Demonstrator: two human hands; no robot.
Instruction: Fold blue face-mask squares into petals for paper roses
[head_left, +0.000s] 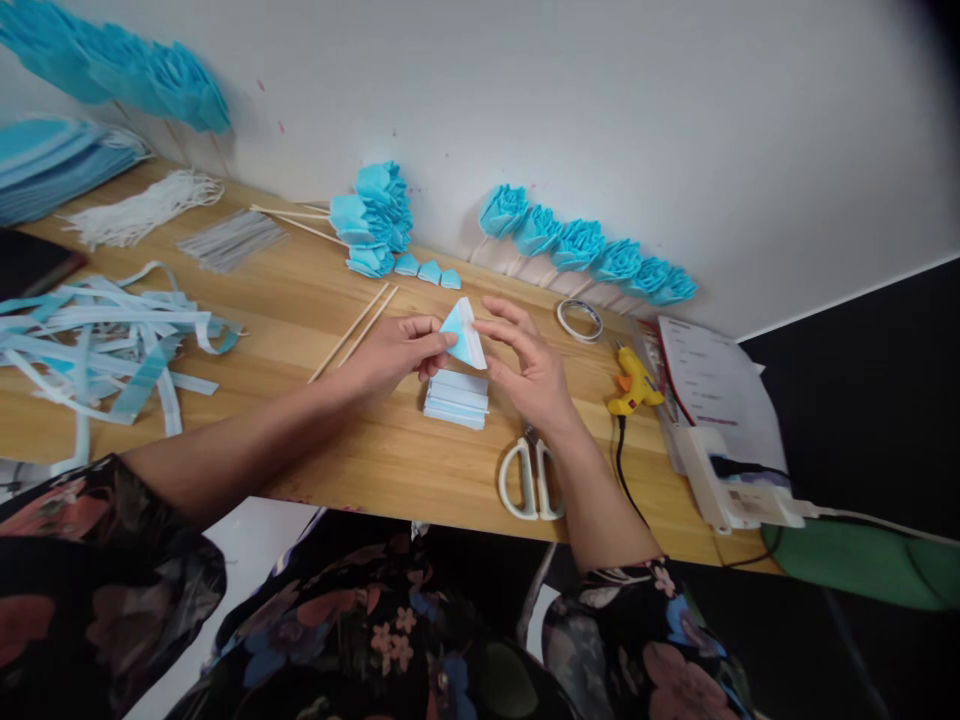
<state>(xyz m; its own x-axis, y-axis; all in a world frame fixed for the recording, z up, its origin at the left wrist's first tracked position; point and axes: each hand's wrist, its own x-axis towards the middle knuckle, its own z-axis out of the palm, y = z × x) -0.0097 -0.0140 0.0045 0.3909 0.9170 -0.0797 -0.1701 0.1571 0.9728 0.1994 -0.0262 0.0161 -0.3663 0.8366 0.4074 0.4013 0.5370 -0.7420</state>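
Note:
Between my hands is a piece of blue and white mask fabric (465, 335), folded to a triangle with a white strip along its right side. My left hand (409, 348) pinches its left corner between thumb and fingers. My right hand (525, 360) is at the white edge with its fingers apart; a fingertip seems to touch the fabric there. Just below lies a small stack of pale blue fabric pieces (456, 398). White-handled scissors (529, 485) lie under my right forearm, their blades mostly hidden. Three small folded blue pieces (429, 272) sit in a row farther back.
Blue fabric flowers on sticks (577, 245) lean along the wall, with a flower bunch (375, 220) to their left. A yellow glue gun (634, 382), tape roll (579, 320) and power strip (739, 490) are at right. Cut strips (112, 345) and a mask stack (60, 165) cover the left.

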